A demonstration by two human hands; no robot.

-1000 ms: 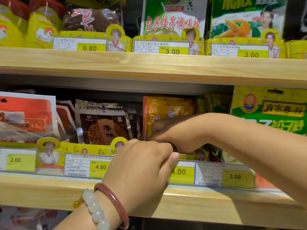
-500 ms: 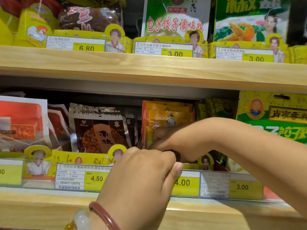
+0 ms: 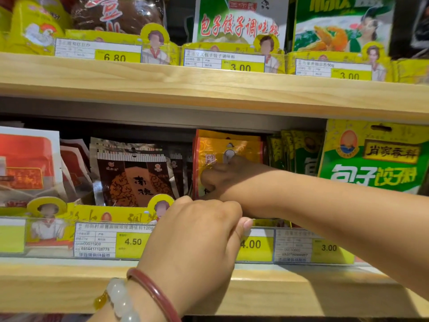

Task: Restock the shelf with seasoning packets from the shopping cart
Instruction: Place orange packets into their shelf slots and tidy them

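Both hands are at the lower shelf [image 3: 267, 287], working at the row of orange-yellow seasoning packets [image 3: 228, 147].

The right hand [image 3: 222, 175] reaches in from the right, deep in shadow, its curled fingers laid against the front orange-yellow packet; whether they actually pinch it I cannot tell. The left hand [image 3: 197, 235], wearing a red bangle [image 3: 153, 291] and a pale bead bracelet [image 3: 120, 298], sits just in front of the price-tag rail [image 3: 255, 245], fingers curled tight with the thumb tucked against them; what it holds, if anything, is hidden. The packets stand upright between the dark brown packets [image 3: 134, 173] on the left and the green packets [image 3: 371, 159] on the right. No cart is in view.
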